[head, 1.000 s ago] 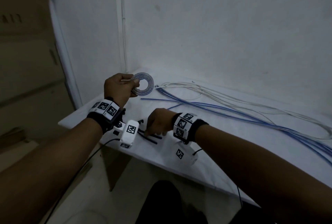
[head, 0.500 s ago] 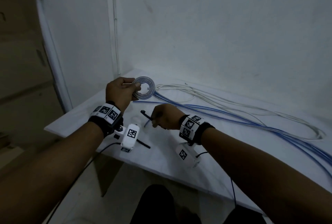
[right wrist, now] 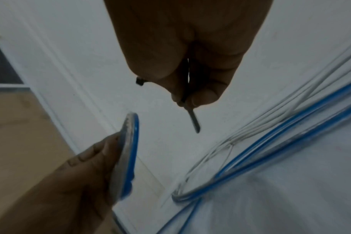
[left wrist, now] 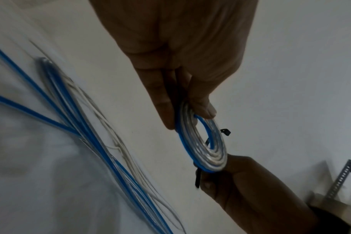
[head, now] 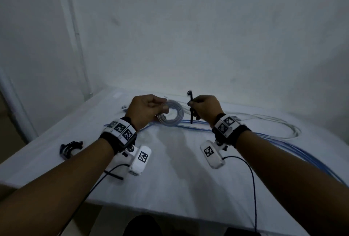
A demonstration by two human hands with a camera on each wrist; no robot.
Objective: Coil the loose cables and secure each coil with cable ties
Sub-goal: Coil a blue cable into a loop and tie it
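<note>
My left hand [head: 149,109] pinches a small flat coil of clear and blue cable [head: 172,115] by its left rim and holds it above the white table [head: 170,169]. The left wrist view shows the coil [left wrist: 206,142] between thumb and fingers. Just right of the coil, my right hand [head: 204,108] pinches a black cable tie [head: 190,107] that stands nearly upright, head at the top. The right wrist view shows the tie [right wrist: 192,117] poking out below the fingertips, close to the coil [right wrist: 129,152] but apart from it.
Loose blue cables [head: 283,144] and white cables [head: 273,122] run across the table behind and right of my hands. A bundle of black ties [head: 69,147] lies at the left edge, and one single tie [head: 113,175] lies under my left forearm. White walls close the back corner.
My right hand picked a black tie off the table near the front edge and raised it beside the coil. My left hand kept the coil and drew it closer to the right hand.
</note>
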